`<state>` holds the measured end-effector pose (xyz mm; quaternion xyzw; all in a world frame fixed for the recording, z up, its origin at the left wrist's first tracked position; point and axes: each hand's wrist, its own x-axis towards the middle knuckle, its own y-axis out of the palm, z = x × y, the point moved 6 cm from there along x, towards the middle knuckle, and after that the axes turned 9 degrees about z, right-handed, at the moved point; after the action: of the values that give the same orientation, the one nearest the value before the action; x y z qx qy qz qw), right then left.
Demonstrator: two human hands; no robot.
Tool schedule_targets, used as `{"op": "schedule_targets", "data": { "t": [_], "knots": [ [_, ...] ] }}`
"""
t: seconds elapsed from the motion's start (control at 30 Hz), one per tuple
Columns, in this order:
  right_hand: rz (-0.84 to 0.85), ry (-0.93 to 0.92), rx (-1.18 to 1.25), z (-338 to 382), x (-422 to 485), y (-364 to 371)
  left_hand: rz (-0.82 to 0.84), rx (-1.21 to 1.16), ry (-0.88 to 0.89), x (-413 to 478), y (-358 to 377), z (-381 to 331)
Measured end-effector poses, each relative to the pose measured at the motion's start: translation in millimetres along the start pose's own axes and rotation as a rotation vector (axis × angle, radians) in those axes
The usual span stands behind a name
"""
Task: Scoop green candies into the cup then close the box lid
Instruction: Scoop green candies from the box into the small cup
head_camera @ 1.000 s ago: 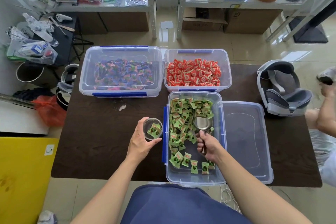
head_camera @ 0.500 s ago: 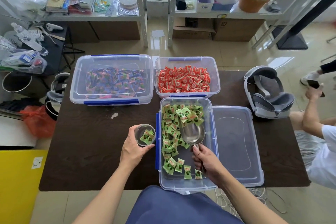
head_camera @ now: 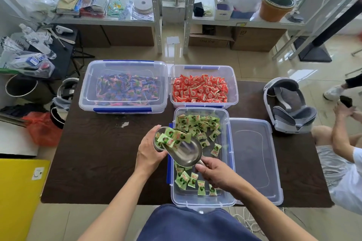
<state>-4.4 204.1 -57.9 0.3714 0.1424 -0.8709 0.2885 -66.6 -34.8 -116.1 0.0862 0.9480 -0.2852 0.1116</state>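
Green candies [head_camera: 197, 123] occupy one of three boxes [head_camera: 203, 200], one scoop [head_camera: 188, 152], one cup [head_camera: 157, 147].

Bright daylight from far windows; glare on floor tiles [head_camera: 254, 68]; wide-angle bending at edges; slightly soft focus.

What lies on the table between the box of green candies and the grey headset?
In the head view, the clear lid lies flat there, beside the box of green candies; bare table separates it from the headset.
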Motion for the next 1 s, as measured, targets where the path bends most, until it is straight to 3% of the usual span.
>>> {"op": "schedule_targets", "data": {
  "t": [0.43, 0.77, 1.0],
  "knots": [
    [-0.327, 0.053, -0.962, 71.6, -25.4, 5.7, 0.0, -0.037, 0.027, -8.0, -2.0, -4.9],
    [-0.342, 0.056, -1.153, 98.8, -39.1, 15.1, 0.015, -0.015, 0.005, -12.5, -1.5, 3.8],
    [-0.45, -0.017, -1.168, 107.7, -42.9, 15.2, 0.014, 0.024, 0.008, -11.6, 2.8, 7.6]
  ]
}}
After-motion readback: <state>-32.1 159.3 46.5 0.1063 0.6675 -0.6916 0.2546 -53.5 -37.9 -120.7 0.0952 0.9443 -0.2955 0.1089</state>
